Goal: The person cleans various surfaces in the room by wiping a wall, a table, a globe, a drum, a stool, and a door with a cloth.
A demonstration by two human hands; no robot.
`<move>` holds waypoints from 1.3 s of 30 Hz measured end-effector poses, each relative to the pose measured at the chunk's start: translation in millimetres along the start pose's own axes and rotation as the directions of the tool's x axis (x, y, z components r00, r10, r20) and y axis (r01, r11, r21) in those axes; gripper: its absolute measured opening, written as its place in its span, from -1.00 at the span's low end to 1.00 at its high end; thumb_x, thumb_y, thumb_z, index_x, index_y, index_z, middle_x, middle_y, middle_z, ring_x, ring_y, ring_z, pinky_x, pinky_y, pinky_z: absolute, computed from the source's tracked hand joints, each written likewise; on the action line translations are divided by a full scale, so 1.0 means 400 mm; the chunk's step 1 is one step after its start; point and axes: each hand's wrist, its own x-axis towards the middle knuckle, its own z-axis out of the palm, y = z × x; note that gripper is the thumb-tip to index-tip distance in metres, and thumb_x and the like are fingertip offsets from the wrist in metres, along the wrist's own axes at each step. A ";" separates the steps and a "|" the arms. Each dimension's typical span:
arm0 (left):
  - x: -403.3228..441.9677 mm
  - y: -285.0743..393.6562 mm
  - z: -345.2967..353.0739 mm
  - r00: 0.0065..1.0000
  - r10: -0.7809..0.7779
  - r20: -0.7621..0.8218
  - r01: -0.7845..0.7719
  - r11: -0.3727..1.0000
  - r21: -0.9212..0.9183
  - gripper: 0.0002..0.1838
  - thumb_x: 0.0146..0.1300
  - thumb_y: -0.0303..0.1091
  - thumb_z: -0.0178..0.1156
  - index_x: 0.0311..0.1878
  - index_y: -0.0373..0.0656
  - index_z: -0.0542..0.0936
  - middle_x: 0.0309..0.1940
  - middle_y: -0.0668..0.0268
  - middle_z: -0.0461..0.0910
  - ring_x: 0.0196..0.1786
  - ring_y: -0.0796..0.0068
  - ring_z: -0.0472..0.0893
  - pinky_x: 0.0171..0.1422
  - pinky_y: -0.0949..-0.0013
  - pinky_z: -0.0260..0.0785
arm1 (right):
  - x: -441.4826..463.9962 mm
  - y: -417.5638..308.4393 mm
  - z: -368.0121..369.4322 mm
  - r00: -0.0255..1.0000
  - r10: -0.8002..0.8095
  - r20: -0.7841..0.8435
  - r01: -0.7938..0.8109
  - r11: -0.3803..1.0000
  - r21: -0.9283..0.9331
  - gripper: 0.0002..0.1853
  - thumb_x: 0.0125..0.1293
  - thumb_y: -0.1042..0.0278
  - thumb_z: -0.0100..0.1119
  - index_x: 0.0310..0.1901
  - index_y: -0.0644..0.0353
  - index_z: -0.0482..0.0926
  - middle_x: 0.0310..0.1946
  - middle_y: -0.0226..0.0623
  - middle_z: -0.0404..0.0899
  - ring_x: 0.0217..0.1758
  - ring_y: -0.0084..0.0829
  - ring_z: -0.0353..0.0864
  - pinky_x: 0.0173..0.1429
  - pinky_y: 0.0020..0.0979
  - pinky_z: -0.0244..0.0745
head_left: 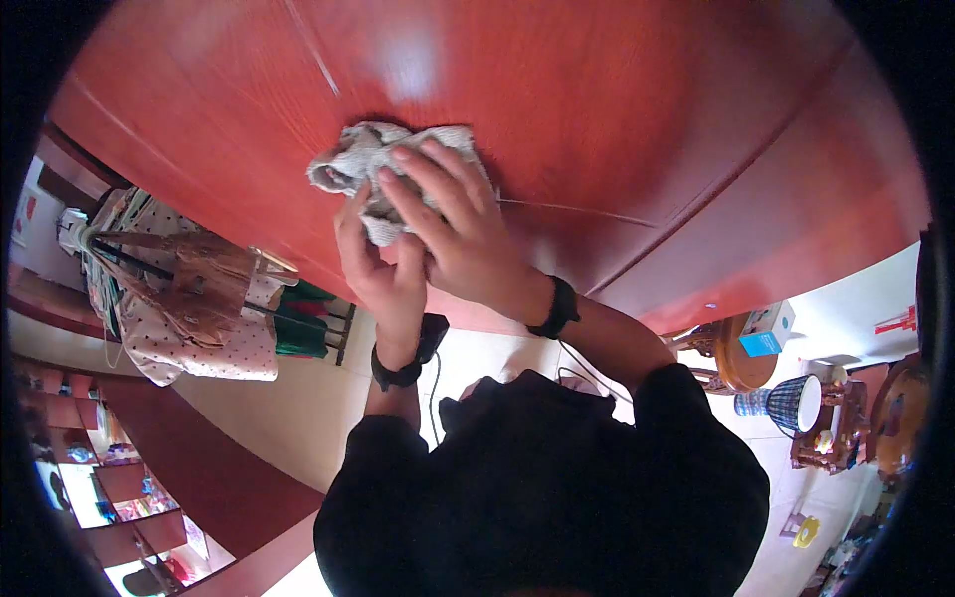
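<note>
A greyish-white cloth, crumpled and folded, lies against a large glossy red wooden surface. My right hand rests over the cloth with its fingers stretched out and spread apart. Lower and to the left, my left hand has its fingers curled at the near edge of the cloth, part of which sits between fingers and thumb. The two hands are close together, the right partly overlapping the left near the thumbs. Each wrist wears a black band.
Clothes on hangers hang at the left. Shelves with small items stand at lower left. To the right are a round wooden stool with a blue-and-white box and a checked lampshade-like object. Cables run across the pale floor.
</note>
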 end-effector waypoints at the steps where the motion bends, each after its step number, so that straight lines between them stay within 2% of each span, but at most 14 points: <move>1: 0.004 -0.017 -0.007 1.000 -0.028 -0.013 0.028 1.000 -0.008 -0.50 0.09 -0.64 0.17 0.18 -0.35 0.49 0.10 0.10 0.51 0.18 0.25 0.51 0.29 0.27 0.31 | -0.001 -0.002 0.021 1.000 -0.013 0.023 0.014 1.000 -0.019 -0.42 0.22 0.25 0.21 0.29 0.15 0.44 0.37 -0.21 0.31 0.45 -0.12 0.24 0.44 -0.04 0.25; 5: -0.078 -0.134 -0.058 0.979 -0.201 0.034 0.198 0.977 0.076 -0.55 0.14 -0.60 0.21 0.15 -0.31 0.50 0.07 0.16 0.53 0.16 0.32 0.52 0.27 0.31 0.32 | -0.118 0.002 0.101 0.987 -0.007 0.158 0.007 1.000 0.000 -0.43 0.25 0.30 0.17 0.31 0.19 0.43 0.38 -0.26 0.31 0.44 -0.20 0.26 0.43 -0.08 0.26; 6: -0.116 -0.174 -0.065 0.975 -0.213 0.060 0.211 0.977 0.036 -0.54 0.12 -0.57 0.27 0.14 -0.28 0.51 0.06 0.18 0.53 0.11 0.36 0.52 0.15 0.36 0.38 | -0.163 0.003 0.117 0.980 0.008 0.199 -0.014 1.000 0.025 -0.42 0.24 0.31 0.17 0.33 0.20 0.41 0.39 -0.27 0.31 0.44 -0.22 0.26 0.44 -0.10 0.25; 10: -0.297 -0.295 -0.103 0.864 -0.470 0.180 0.412 0.865 0.286 -0.50 0.07 -0.54 0.37 0.13 -0.27 0.52 -0.02 0.20 0.58 -0.11 0.45 0.55 -0.15 0.41 0.43 | -0.356 0.028 0.144 0.875 0.069 0.479 -0.094 0.995 0.028 -0.39 0.22 0.38 0.15 0.34 0.27 0.35 0.41 -0.24 0.28 0.46 -0.21 0.24 0.48 -0.13 0.21; 13: -0.356 -0.291 -0.061 0.823 -0.515 0.241 0.465 0.853 0.237 -0.55 0.10 -0.49 0.41 0.08 -0.27 0.54 -0.11 0.19 0.61 -0.14 0.48 0.60 -0.16 0.43 0.52 | -0.427 0.047 0.111 0.817 0.112 0.566 -0.148 0.989 0.019 -0.41 0.19 0.47 0.16 0.32 0.27 0.38 0.39 -0.22 0.31 0.46 -0.19 0.26 0.52 -0.11 0.16; 16: -0.368 -0.240 0.015 0.808 -0.477 0.345 0.443 0.879 0.178 -0.57 0.07 -0.48 0.43 0.03 -0.27 0.56 -0.12 0.16 0.63 -0.14 0.42 0.64 -0.10 0.40 0.55 | -0.457 0.077 0.016 0.847 0.162 0.507 -0.201 0.979 0.023 -0.43 0.18 0.51 0.19 0.28 0.23 0.43 0.34 -0.24 0.37 0.45 -0.21 0.29 0.49 -0.12 0.21; 18: -0.388 -0.218 0.067 0.804 -0.407 0.433 0.389 0.911 0.135 -0.56 0.04 -0.48 0.44 0.02 -0.26 0.57 -0.11 0.16 0.63 -0.14 0.38 0.65 -0.09 0.39 0.56 | -0.473 0.104 -0.072 0.897 0.167 0.410 -0.146 0.986 -0.082 -0.42 0.14 0.38 0.31 0.25 0.13 0.48 0.29 -0.27 0.40 0.40 -0.16 0.33 0.45 -0.11 0.25; 22: -0.337 -0.067 0.231 0.788 -0.075 0.612 0.117 0.993 -0.029 -0.44 -0.08 -0.34 0.49 0.06 -0.18 0.59 -0.21 0.09 0.64 -0.14 0.12 0.66 -0.07 0.24 0.55 | -0.537 0.181 -0.268 0.966 0.190 0.177 -0.146 0.961 -0.233 -0.38 0.03 0.17 0.42 0.19 0.06 0.54 0.27 -0.19 0.40 0.40 -0.04 0.32 0.35 -0.02 0.34; 27: -0.330 0.104 0.427 0.630 0.121 0.767 -0.018 0.990 -0.141 -0.38 0.01 -0.24 0.45 0.20 -0.03 0.52 -0.07 0.09 0.60 -0.09 0.08 0.65 -0.05 0.17 0.56 | -0.606 0.233 -0.454 0.932 0.277 -0.233 -0.359 0.789 -0.499 -0.23 0.19 -0.13 0.36 0.34 0.07 0.33 0.40 -0.03 0.15 0.48 0.06 0.13 0.48 0.10 0.10; 30: -0.390 0.095 0.494 0.583 0.191 0.790 -0.094 0.981 -0.168 -0.42 0.02 -0.24 0.37 0.19 -0.01 0.50 -0.06 0.15 0.53 -0.10 0.13 0.63 -0.12 0.16 0.57 | -0.695 0.242 -0.450 0.870 0.351 -0.346 -0.493 0.637 -0.593 -0.17 0.17 -0.08 0.39 0.37 0.08 0.23 0.40 0.05 0.14 0.49 0.10 0.08 0.48 0.09 0.11; 34: -0.507 -0.016 0.471 0.604 0.101 0.791 -0.031 0.994 -0.103 -0.50 0.09 -0.23 0.33 0.13 -0.08 0.52 -0.12 0.10 0.55 -0.11 0.05 0.62 -0.08 0.12 0.55 | -0.947 0.240 -0.340 0.788 0.603 -0.125 -0.560 0.618 -0.552 -0.16 0.18 0.12 0.38 0.40 0.13 0.13 0.45 0.12 -0.02 0.51 0.17 -0.03 0.54 0.09 -0.12; 35: -0.511 -0.033 0.440 0.590 0.014 0.807 0.022 0.999 -0.033 -0.53 0.11 -0.23 0.33 0.11 -0.10 0.53 -0.12 0.08 0.57 -0.13 0.04 0.63 -0.08 0.13 0.54 | -0.947 0.222 -0.316 0.742 0.670 -0.028 -0.604 0.650 -0.461 -0.23 0.17 0.18 0.36 0.36 0.16 0.20 0.42 0.14 0.01 0.49 0.17 0.00 0.52 0.09 -0.04; 36: -0.510 -0.047 0.400 0.571 -0.074 0.818 0.073 0.997 0.039 -0.55 0.12 -0.24 0.33 0.09 -0.12 0.54 -0.12 0.05 0.58 -0.15 0.02 0.63 -0.07 0.14 0.53 | -0.903 0.212 -0.272 0.871 0.451 -0.193 -0.491 0.793 -0.360 -0.36 0.15 0.23 0.36 0.25 0.17 0.35 0.32 0.12 0.20 0.43 0.16 0.15 0.47 0.12 0.07; 39: -0.526 -0.080 0.316 0.659 -0.272 0.701 0.227 0.961 0.159 -0.55 0.09 -0.33 0.38 0.05 -0.23 0.54 -0.13 0.05 0.60 -0.18 0.12 0.64 -0.07 0.21 0.52 | -0.788 0.206 -0.262 0.902 0.424 0.078 -0.412 0.901 -0.132 -0.49 0.14 0.36 0.33 0.16 0.11 0.49 0.12 -0.12 0.46 0.29 0.09 0.39 0.37 0.11 0.30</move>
